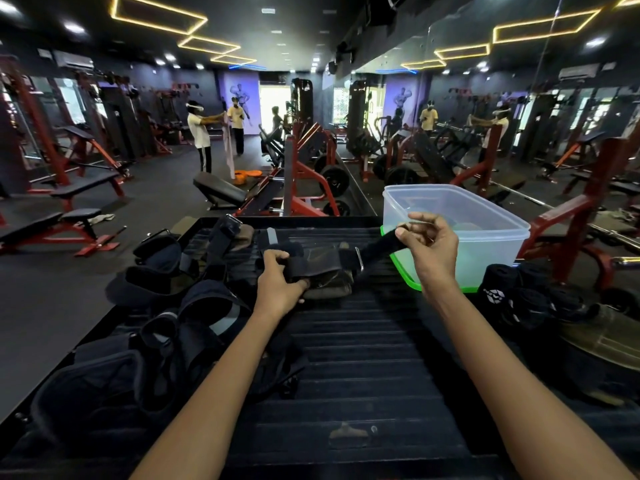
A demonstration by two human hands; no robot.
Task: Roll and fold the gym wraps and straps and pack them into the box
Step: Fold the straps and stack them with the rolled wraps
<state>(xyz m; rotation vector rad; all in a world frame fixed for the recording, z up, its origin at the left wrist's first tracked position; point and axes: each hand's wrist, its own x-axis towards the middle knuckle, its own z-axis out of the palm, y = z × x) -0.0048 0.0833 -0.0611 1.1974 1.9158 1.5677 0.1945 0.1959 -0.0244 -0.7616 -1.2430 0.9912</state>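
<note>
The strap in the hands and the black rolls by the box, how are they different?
The strap is stretched out long between the left hand and right hand; the rolls are wound up tight. The strap is being held; the rolls lie untouched, right of the box. Both are black.

No words, brand names or numbers can be read anywhere. The only mark is a white geometric logo, without letters, on a rolled black wrap (496,295) at the right of the surface (363,358).
</note>
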